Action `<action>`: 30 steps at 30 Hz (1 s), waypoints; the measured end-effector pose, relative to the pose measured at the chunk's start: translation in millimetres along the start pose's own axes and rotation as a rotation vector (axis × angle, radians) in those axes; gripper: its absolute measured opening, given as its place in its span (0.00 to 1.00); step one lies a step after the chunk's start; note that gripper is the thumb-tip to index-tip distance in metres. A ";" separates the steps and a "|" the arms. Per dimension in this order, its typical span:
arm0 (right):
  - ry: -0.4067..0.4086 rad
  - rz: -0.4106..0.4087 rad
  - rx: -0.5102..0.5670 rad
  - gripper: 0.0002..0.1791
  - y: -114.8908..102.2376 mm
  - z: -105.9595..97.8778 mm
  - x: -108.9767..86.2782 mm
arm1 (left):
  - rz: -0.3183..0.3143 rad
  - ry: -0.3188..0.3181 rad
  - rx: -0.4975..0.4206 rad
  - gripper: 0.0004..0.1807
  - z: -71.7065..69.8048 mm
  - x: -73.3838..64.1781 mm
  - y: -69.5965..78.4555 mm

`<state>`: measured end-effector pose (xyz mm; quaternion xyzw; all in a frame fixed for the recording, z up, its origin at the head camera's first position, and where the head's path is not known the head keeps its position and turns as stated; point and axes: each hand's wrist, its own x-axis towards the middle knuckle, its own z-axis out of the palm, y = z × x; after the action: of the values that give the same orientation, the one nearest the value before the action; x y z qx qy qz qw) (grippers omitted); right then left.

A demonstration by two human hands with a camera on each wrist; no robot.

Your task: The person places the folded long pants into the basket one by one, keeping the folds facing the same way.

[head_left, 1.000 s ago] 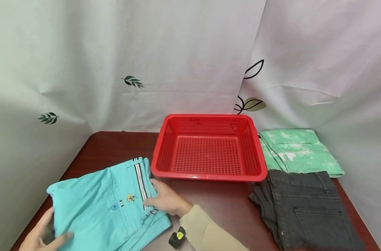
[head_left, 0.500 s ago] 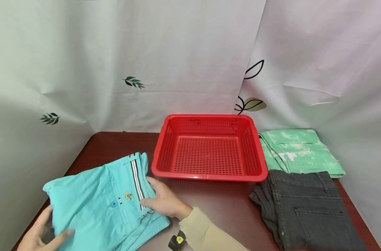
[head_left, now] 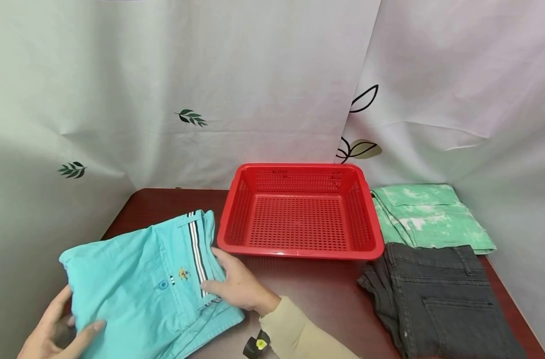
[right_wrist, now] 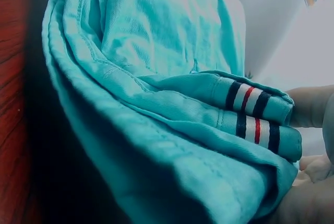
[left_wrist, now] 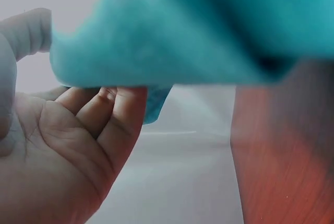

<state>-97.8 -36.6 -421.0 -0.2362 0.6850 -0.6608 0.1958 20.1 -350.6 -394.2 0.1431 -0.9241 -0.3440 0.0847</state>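
Note:
Between both hands is a folded pair of turquoise trousers (head_left: 129, 279), with a dark-and-white striped band, a blue button and a small embroidered figure. My left hand (head_left: 57, 326) grips the left edge, thumb on top and fingers underneath. In the left wrist view the left hand (left_wrist: 73, 140) has its fingertips hidden behind the cloth. At the striped end my right hand (head_left: 241, 281) pinches the layers, thumb above. The right wrist view shows the trousers' (right_wrist: 156, 41) folded layers raised off the table, with part of the right hand (right_wrist: 313, 182) at their end.
A red plastic basket (head_left: 299, 253) with nothing in it stands at the table's back middle. On the right lie folded green-and-white patterned trousers (head_left: 434, 214) and folded dark grey jeans (head_left: 443, 299). Pale curtains (head_left: 272, 89) rise behind the brown table (head_left: 174, 199).
Both hands have shifted slightly upward in the head view with the turquoise trousers, whose striped end has risen toward the back. The basket and other clothes stay put.

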 end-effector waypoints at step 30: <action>0.109 -0.125 -0.056 0.40 -19.8 -12.7 -7.5 | 0.171 0.258 -0.250 0.62 14.0 -10.6 51.5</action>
<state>-97.8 -22.2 -400.9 -0.2477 0.6965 -0.6644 0.1100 15.8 -301.4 -371.3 0.0956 -0.8645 -0.4264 0.2484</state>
